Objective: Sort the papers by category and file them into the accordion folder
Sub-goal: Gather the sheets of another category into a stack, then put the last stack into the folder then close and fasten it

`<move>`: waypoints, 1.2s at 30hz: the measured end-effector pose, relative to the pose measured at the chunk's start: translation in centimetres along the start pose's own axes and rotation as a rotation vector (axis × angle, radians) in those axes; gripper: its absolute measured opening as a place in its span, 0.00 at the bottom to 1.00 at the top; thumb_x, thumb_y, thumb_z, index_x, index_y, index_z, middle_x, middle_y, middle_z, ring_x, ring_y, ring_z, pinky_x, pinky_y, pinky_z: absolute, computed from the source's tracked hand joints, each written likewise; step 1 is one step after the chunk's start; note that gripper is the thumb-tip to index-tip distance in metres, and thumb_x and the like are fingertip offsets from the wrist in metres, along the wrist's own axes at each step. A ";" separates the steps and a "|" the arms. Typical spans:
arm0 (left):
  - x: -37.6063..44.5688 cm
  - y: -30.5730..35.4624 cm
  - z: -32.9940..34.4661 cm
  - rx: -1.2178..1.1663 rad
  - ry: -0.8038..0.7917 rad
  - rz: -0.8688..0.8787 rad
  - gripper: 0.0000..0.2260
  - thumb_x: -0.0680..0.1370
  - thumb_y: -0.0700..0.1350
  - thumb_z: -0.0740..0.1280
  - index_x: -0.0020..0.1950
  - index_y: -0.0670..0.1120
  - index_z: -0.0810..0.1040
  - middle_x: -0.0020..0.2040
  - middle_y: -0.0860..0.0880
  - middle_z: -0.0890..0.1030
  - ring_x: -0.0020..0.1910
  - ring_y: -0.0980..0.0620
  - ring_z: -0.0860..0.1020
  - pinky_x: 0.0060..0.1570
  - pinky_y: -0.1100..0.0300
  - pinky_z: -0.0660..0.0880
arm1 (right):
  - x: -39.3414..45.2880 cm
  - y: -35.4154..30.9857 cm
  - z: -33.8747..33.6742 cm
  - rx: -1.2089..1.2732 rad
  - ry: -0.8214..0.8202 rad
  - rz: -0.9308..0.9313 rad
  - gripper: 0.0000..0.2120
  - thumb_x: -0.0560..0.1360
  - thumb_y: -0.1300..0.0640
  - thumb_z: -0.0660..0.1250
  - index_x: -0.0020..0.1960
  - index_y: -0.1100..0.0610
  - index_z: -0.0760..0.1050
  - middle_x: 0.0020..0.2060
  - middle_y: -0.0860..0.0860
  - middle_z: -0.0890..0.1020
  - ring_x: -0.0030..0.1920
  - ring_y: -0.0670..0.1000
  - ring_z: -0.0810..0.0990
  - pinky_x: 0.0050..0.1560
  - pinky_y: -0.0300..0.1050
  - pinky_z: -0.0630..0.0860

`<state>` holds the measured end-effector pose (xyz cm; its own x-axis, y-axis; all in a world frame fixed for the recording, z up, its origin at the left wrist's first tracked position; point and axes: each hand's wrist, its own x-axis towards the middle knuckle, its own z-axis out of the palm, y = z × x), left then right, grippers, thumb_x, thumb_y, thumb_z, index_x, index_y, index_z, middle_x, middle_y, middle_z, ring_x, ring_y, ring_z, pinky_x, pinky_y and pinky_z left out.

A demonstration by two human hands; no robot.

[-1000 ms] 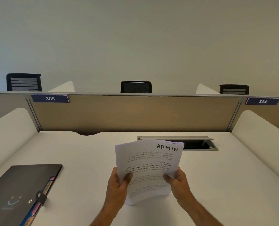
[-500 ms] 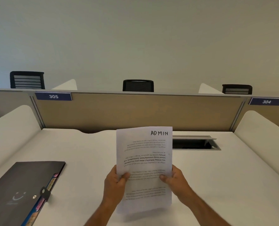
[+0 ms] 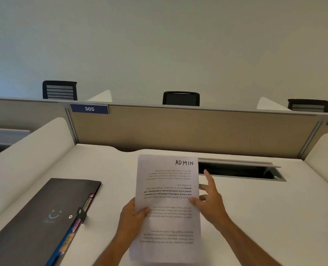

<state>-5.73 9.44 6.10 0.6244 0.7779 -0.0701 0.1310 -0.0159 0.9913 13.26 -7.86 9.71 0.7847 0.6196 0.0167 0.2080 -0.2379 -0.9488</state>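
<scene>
A thin stack of white printed paper sheets, with "ADMIN" handwritten in black at the top right corner and the printed text upside down, is held upright above the near middle of the white desk. The stack is gripped at its left edge by the left hand, the thumb curled over the front page. The right hand is seen just beside the right edge of the stack, its thumb touching the sheet edge and its fingers extended and spread, nothing being gripped. A black accordion folder with coloured tabs along its right side is laid flat at the near left corner of the desk, closed. A rectangular dark cable slot is set into the far edge of the desk, behind the papers.
</scene>
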 end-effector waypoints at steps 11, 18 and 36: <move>0.0 -0.2 -1.7 -0.010 0.070 0.139 0.13 0.78 0.36 0.69 0.56 0.53 0.81 0.50 0.56 0.85 0.50 0.53 0.82 0.45 0.57 0.82 | 2.0 -5.7 -0.4 -0.279 0.124 -0.766 0.43 0.73 0.52 0.75 0.79 0.40 0.53 0.65 0.43 0.70 0.61 0.48 0.76 0.32 0.34 0.81; 0.2 -0.8 -1.6 -0.034 0.060 0.118 0.12 0.79 0.36 0.68 0.57 0.51 0.80 0.52 0.51 0.85 0.51 0.48 0.82 0.48 0.51 0.82 | 1.9 -4.9 0.1 -0.281 0.150 -0.792 0.37 0.71 0.54 0.76 0.73 0.43 0.60 0.69 0.44 0.69 0.62 0.53 0.77 0.33 0.37 0.82; 1.4 0.7 -4.6 0.058 0.051 -0.070 0.15 0.76 0.38 0.72 0.61 0.49 0.75 0.54 0.51 0.83 0.51 0.49 0.83 0.49 0.50 0.82 | 0.0 0.4 6.0 0.408 -0.289 0.349 0.12 0.78 0.63 0.69 0.61 0.56 0.80 0.52 0.54 0.87 0.52 0.58 0.86 0.54 0.59 0.83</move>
<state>-8.31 13.45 7.18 0.5724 0.8092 -0.1321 0.2185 0.0048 0.9758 9.87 -3.49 7.44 0.5640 0.7481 -0.3496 -0.3184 -0.1936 -0.9280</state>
